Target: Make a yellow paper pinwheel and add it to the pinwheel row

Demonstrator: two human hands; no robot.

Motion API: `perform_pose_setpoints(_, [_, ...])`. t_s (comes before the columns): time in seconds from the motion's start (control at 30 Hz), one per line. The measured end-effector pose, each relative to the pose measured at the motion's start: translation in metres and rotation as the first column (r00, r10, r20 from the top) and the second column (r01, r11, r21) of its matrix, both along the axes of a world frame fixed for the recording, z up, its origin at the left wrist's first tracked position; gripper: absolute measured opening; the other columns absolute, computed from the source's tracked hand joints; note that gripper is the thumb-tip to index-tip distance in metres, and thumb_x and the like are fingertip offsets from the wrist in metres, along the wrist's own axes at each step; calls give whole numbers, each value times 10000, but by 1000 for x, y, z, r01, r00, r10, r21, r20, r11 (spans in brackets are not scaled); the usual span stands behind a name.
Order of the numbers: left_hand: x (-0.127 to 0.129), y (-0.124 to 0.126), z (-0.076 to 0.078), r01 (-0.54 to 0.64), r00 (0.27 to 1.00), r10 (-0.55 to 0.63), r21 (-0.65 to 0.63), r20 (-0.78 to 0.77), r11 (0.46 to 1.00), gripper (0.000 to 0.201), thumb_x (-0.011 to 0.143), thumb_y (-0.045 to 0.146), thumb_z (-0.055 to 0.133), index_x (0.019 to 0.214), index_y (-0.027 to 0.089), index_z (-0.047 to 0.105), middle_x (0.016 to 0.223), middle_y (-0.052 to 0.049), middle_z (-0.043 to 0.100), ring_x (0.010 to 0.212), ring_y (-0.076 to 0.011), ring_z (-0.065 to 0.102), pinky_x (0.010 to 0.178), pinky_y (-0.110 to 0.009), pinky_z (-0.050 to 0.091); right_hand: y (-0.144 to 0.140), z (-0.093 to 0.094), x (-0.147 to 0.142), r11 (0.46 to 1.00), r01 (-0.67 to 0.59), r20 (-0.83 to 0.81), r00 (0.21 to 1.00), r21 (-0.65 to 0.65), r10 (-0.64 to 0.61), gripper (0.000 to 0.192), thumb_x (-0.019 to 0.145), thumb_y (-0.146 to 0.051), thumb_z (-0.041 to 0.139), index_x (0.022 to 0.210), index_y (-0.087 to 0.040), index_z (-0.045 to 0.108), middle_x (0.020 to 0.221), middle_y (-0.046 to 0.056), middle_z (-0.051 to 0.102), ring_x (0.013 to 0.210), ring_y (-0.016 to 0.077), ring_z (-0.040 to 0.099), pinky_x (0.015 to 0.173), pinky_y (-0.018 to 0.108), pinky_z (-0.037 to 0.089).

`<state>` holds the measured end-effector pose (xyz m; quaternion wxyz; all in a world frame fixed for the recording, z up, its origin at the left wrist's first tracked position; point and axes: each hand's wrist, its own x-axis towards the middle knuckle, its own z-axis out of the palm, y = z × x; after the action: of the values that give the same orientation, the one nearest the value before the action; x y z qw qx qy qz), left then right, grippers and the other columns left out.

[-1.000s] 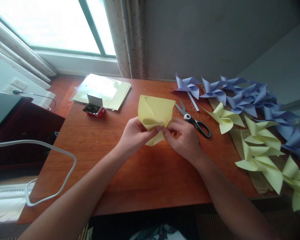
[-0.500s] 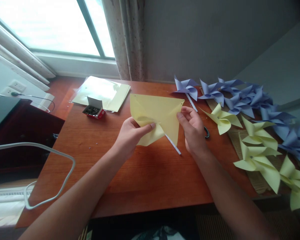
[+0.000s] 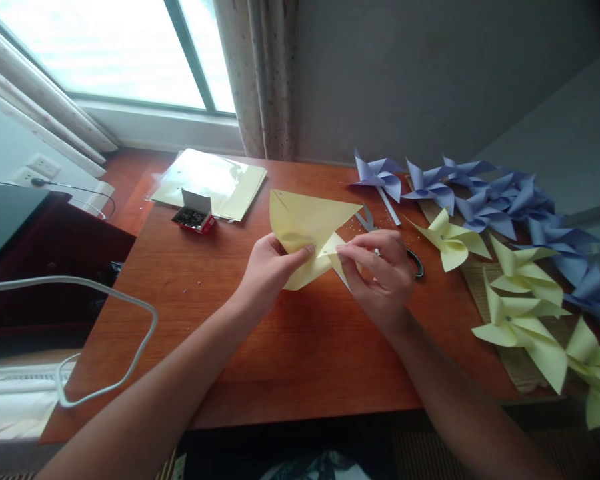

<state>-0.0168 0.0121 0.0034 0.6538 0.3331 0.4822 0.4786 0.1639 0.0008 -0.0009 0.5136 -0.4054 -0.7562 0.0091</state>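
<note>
Yellow sheet: raised over the table, between both hands; looks partway, one fold seemingly gathered at the middle, a second corner bent in, two far corners unfolded and presumably left to do.
Paper stack: back left, plain sheets.
Red box: open, near the stack, small dark bits inside.
Left hand: thumb clamped on the sheet near its middle, fingers mostly hidden behind.
Right hand: thumb and fingertips together on the bent corner; white stick partly shows below.
Scissors: behind right hand, partly covered.
Purple pinwheels: formed, back right.
Yellow pinwheels: four, formed, right side.
</note>
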Motion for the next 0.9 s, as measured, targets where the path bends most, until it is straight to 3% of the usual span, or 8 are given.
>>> perform_pose_setpoints(0.2, [1, -1, -2, 55, 996, -57, 39, 69, 998, 420, 621, 290, 902, 990, 130, 779, 984, -100, 797, 949, -280, 733, 758, -281, 559, 3, -6, 0, 999, -43, 136, 990, 2, 43, 428, 868, -59, 679, 1174, -356, 715, 969, 54, 707, 929, 252, 570, 822, 431, 548])
perform_pose_setpoints(0.9, [-2, 2, 0, 88, 992, -94, 73, 83, 993, 368, 650, 249, 891, 981, 129, 785, 945, -88, 798, 901, -240, 729, 747, -257, 555, 8, -5, 7, 997, -73, 293, 954, 36, 59, 327, 863, -35, 668, 1096, -250, 747, 967, 68, 709, 904, 229, 548, 813, 385, 540])
